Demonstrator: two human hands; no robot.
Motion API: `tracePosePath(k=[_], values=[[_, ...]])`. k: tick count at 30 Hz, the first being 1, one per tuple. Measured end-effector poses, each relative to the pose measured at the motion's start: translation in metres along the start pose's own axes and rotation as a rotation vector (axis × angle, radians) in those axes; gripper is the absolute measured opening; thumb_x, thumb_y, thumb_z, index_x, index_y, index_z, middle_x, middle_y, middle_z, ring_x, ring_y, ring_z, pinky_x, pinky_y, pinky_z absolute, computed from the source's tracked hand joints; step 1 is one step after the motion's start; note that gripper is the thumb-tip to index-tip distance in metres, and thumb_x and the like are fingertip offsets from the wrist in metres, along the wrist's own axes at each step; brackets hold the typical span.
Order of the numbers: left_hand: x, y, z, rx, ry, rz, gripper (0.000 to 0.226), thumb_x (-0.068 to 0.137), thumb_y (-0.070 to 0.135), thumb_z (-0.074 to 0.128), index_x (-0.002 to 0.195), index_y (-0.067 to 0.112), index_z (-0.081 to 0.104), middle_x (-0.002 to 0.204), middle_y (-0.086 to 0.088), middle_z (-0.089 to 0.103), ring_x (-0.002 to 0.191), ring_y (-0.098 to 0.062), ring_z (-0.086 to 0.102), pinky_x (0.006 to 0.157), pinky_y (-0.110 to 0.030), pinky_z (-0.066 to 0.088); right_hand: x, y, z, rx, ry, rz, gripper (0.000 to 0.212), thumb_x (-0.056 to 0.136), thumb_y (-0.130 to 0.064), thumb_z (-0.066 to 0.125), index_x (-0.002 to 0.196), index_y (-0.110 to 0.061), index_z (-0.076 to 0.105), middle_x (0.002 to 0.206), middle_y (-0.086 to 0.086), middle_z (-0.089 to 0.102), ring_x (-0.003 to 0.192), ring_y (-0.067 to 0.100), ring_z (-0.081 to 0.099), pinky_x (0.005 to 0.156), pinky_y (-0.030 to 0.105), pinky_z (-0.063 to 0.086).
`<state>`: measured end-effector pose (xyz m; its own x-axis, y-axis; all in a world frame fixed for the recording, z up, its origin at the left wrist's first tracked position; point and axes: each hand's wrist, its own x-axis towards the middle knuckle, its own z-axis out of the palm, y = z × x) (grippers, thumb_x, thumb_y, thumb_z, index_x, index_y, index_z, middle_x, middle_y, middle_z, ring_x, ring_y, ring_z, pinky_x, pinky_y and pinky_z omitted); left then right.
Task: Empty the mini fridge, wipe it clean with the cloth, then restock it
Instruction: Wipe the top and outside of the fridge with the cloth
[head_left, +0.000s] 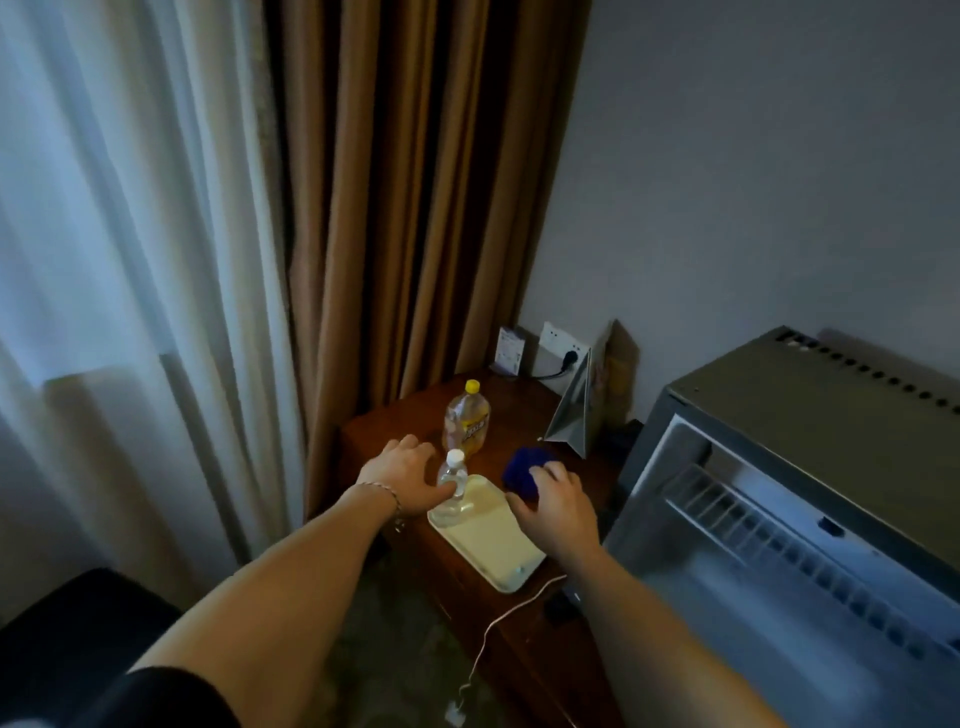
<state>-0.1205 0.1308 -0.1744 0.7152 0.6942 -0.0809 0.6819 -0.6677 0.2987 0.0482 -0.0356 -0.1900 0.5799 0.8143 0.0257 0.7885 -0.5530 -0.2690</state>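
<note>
We look down into a dim room corner: a sheer white curtain (130, 234) on the left, a tan drape (415, 197) beside it, and a plain grey wall (753, 156) with a socket plate (563, 345) low down and a plug in it. Against the corner stands a dark wooden tabletop (519, 410).

On that tabletop we see a pale cream tray (493, 540) near the front edge. A clear water bottle (451, 491) with a white cap stands upright at the tray's far left corner, and a bottle with a yellow cap (466, 421) stands upright just behind it, off the tray. A folded card stand (574, 415) leans near the wall.

Our left hand (410, 480) reaches beside the water bottle with its fingers loosely spread; the thumb touches the bottle's side — no full grasp shows. Our right hand (556, 506) rests over the tray's right edge, and its fingers curl onto the blue cloth (519, 470), a bunched dark blue lump lying on the tabletop just beyond the tray.

To the right stands the mini fridge (810, 426), its door open — a wire shelf (737, 519) shows inside, and what we can see of the interior holds no items. A thin white cable (498, 623) trails down from the tabletop's front edge to the floor.
</note>
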Motion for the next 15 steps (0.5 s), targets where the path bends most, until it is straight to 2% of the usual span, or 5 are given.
tracePosePath(k=[3, 8, 15], values=[[0.057, -0.001, -0.008, 0.011, -0.017, 0.055, 0.072, 0.082, 0.07, 0.054, 0.138, 0.025, 0.046, 0.135, -0.001, 0.046, 0.126, -0.022, 0.043, 0.098, -0.04, 0.048, 0.041, 0.004, 0.005, -0.022, -0.011, 0.064, 0.056, 0.096, -0.055, 0.05, 0.14, -0.02, 0.046, 0.149, 0.003, 0.036, 0.134, 0.028, 0.036, 0.106, 0.046, 0.039], [0.145, 0.003, -0.002, 0.017, -0.049, 0.116, 0.077, 0.081, 0.072, 0.052, 0.144, 0.029, 0.042, 0.133, 0.001, 0.045, 0.125, -0.02, 0.041, 0.098, -0.041, 0.047, 0.113, 0.017, 0.028, -0.021, -0.015, 0.157, 0.065, 0.094, -0.058, 0.052, 0.147, -0.023, 0.039, 0.157, 0.003, 0.029, 0.142, 0.027, 0.029, 0.111, 0.043, 0.037], [0.267, 0.008, 0.021, 0.123, -0.047, 0.194, 0.079, 0.082, 0.074, 0.046, 0.145, 0.029, 0.038, 0.14, 0.002, 0.037, 0.132, -0.02, 0.03, 0.107, -0.043, 0.035, 0.212, 0.051, 0.085, -0.056, -0.146, 0.215, 0.067, 0.096, -0.06, 0.045, 0.152, -0.026, 0.03, 0.163, 0.005, 0.018, 0.149, 0.029, 0.016, 0.116, 0.048, 0.029]])
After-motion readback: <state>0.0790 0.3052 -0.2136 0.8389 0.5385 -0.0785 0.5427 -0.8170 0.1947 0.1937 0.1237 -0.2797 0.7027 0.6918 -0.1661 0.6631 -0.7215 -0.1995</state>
